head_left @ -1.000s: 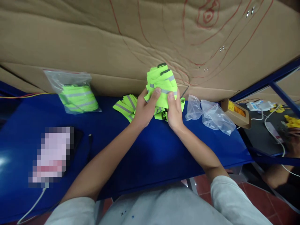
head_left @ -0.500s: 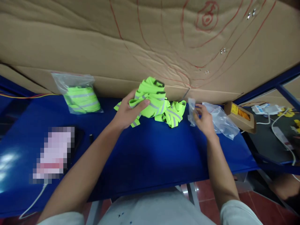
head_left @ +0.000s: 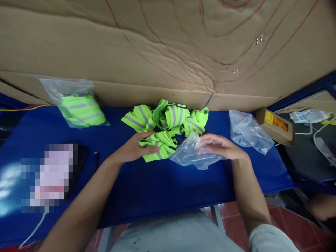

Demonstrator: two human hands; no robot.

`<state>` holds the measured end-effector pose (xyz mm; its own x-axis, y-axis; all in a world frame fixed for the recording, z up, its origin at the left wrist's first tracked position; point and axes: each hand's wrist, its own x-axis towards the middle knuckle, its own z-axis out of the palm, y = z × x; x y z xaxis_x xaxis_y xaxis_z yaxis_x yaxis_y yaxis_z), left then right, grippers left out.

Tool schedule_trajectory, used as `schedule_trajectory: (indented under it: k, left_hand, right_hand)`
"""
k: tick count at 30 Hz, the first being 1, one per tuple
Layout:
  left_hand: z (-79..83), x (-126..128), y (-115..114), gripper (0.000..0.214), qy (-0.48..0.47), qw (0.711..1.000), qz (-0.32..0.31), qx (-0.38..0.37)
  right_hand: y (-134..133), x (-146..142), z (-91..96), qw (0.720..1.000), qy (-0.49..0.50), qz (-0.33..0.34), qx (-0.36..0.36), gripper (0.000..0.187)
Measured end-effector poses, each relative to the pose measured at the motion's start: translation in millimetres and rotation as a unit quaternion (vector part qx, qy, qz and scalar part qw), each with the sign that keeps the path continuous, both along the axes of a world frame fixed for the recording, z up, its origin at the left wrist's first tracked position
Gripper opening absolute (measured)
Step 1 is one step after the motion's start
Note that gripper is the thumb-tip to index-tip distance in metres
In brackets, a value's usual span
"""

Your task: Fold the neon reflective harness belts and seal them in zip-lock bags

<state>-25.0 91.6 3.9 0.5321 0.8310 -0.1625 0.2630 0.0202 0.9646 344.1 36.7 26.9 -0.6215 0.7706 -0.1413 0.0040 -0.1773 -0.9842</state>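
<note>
My left hand is closed on a folded bundle of neon-yellow reflective strap with grey stripes, thumb on top. Against the bundle's right side lies the mouth of a clear plastic bag. My right hand grips that bag from its far side, fingers partly seen through the film. Just behind both hands, a loose heap of more reflective straps with black buckles rests by the cardboard. To the left stands a filled zip bag with the same kind of strap inside.
More clear bags lie at right beside a small cardboard box. A blurred-out phone-like device with a white cable sits at left on the blue table. Behind rises a cardboard wall with red lines.
My left hand has lowered the strap bundle toward me, in front of the heap. My right hand has brought a clear bag leftward from the bag pile to the bundle.
</note>
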Motion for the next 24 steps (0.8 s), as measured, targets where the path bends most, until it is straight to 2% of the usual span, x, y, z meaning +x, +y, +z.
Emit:
schedule_trajectory:
  k: [3, 6, 11, 16, 19, 24]
  left_hand:
    - [4.9, 2.8, -5.1, 0.057, 0.060, 0.994, -0.086, 0.036]
    - [8.9, 5.4, -9.8, 0.059, 0.107, 0.982, -0.143, 0.064]
    - [13.6, 11.1, -14.1, 0.053, 0.123, 0.975, -0.162, 0.088]
    - [14.8, 16.0, -20.3, 0.044, 0.091, 0.977, -0.191, 0.018]
    - [13.4, 19.7, -23.6, 0.042, 0.088, 0.973, -0.211, -0.017]
    - [9.8, 27.1, -24.6, 0.040, 0.099, 0.970, -0.222, -0.006]
  right_hand:
    - [0.7, -2.7, -0.3, 1.000, -0.024, 0.018, 0.004, 0.037]
    - [1.3, -6.8, -0.3, 0.999, -0.044, 0.000, 0.015, 0.035]
    - [-1.0, -13.6, 6.6, 0.992, -0.099, 0.013, 0.070, 0.040]
    - [-5.6, -25.8, 10.5, 0.969, -0.201, 0.010, 0.146, 0.039]
    - [-9.0, -35.1, 6.1, 0.963, -0.209, -0.015, 0.172, 0.034]
    - [-14.9, -49.0, 2.6, 0.944, -0.222, -0.025, 0.244, 0.032]
